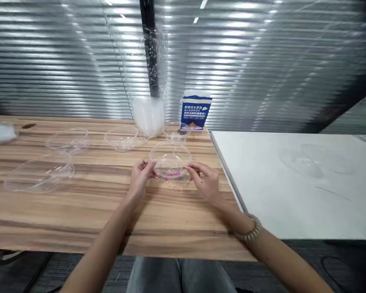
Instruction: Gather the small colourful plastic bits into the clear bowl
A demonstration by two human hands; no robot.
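— Hands?
— Left hand (pixel 142 175) pinching the left rim of a clear plastic bowl (pixel 170 159), right hand (pixel 203 179) pinching the right rim; fingers closed on it from both sides, a bracelet (pixel 250 232) on the right wrist.
— And the bowl?
— Centre of the frame, on the wooden desk (pixel 79 211), something pink inside (too blurred to name).
— Around it?
— Just behind, a smaller clear bowl (pixel 176 131); left of that another (pixel 121 137); further left one more (pixel 67 141), with a clear lid (pixel 39 175) lying below it. Upper centre, a stack of cups in a plastic sleeve (pixel 149 114), beside a blue and white carton (pixel 196 110). On the right, a white desk (pixel 293 203).
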